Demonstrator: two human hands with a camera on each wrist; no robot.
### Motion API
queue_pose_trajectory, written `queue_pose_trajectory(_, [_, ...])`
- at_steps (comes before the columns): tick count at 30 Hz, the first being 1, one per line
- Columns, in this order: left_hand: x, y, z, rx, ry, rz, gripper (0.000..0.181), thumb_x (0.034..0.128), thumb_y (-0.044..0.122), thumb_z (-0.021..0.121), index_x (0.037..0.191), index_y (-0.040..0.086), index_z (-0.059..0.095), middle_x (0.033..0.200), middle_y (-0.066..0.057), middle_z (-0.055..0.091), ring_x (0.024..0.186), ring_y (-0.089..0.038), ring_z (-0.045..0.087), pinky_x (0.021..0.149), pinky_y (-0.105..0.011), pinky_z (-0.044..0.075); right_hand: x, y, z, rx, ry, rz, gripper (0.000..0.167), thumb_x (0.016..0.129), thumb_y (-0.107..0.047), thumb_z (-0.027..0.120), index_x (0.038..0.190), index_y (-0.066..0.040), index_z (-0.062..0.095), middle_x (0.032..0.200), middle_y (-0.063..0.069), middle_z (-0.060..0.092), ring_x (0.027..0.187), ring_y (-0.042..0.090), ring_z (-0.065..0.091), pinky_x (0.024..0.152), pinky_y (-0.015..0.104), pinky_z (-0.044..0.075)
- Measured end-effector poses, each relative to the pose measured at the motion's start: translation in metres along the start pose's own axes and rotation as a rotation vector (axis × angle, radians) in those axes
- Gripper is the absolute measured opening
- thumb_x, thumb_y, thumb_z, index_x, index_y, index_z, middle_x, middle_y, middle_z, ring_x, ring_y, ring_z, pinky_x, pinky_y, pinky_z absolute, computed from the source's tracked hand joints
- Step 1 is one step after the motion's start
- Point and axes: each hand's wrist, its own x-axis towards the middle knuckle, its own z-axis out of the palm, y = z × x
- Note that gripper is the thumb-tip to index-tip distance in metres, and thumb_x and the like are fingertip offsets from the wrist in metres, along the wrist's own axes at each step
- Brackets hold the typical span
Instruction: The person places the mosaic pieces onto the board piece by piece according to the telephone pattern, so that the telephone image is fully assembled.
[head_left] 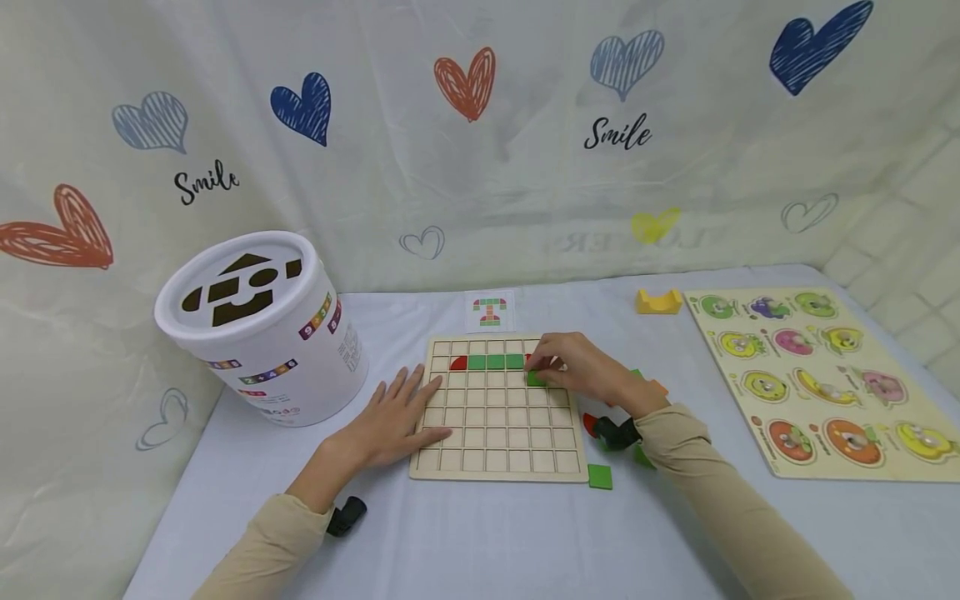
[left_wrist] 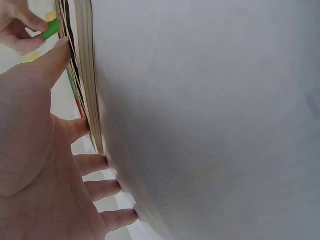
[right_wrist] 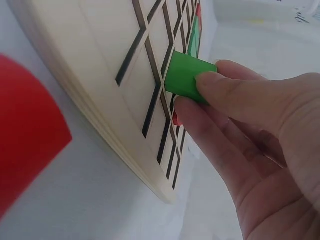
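Observation:
A wooden grid board (head_left: 498, 437) lies flat in front of me. My left hand (head_left: 390, 423) rests on its left edge, with fingers spread and thumb on the lower left part. My right hand (head_left: 577, 367) pinches a green square tile (right_wrist: 184, 75) between thumb and fingers at the board's upper right, the tile tilted against the grid. In one upper row sit a red rounded tile (head_left: 459, 363) and several green square tiles (head_left: 495, 362). Another red piece (right_wrist: 177, 119) at that row's right end is mostly hidden by my right hand.
A pattern card (head_left: 491, 312) with a T of coloured pieces lies behind the board. Loose tiles, including a green square (head_left: 600, 477), lie to its right, partly under my right wrist. A white bucket (head_left: 262, 333) stands left; a fruit puzzle board (head_left: 825, 383) and yellow block (head_left: 659, 302) are right.

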Motion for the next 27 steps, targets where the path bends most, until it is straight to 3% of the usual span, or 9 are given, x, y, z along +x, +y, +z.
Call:
queue_pose_trajectory(8, [0.0017,0.0014,0.0006,0.009,-0.005,-0.011,0.088,0.1037,0.063,0.052,0.168,0.011,0.022,0.174,-0.021,0.007,0.16,-0.043,0.002,0.125,-0.065,0.007,0.0012,0.0022,-0.0015,-0.002,-0.013,0.0,0.016,0.091,0.007,0.075,0.106,0.001,0.079,0.103,0.009,0.07,0.096,0.025,0.071,0.085,0.036,0.06])
queue_pose_trajectory(15, [0.0,0.0014,0.0016,0.012,-0.011,-0.02,0.088,0.1038,0.063,0.051,0.168,0.011,0.021,0.174,-0.021,0.006,0.16,-0.043,0.002,0.125,-0.065,0.006,0.0029,0.001,0.0028,-0.152,-0.037,-0.021,0.019,0.092,0.009,0.074,0.109,0.003,0.079,0.102,0.008,0.068,0.093,0.023,0.069,0.079,0.031,0.058])
queue_pose_trajectory(27, [-0.0007,0.0011,0.0009,0.016,-0.007,-0.006,0.089,0.1039,0.063,0.05,0.168,0.011,0.02,0.174,-0.021,0.005,0.16,-0.043,0.002,0.125,-0.064,0.006,0.0018,-0.0033,0.0045,-0.215,-0.036,-0.025,0.021,0.091,0.009,0.075,0.111,0.005,0.078,0.1,0.009,0.067,0.092,0.024,0.068,0.078,0.031,0.058])
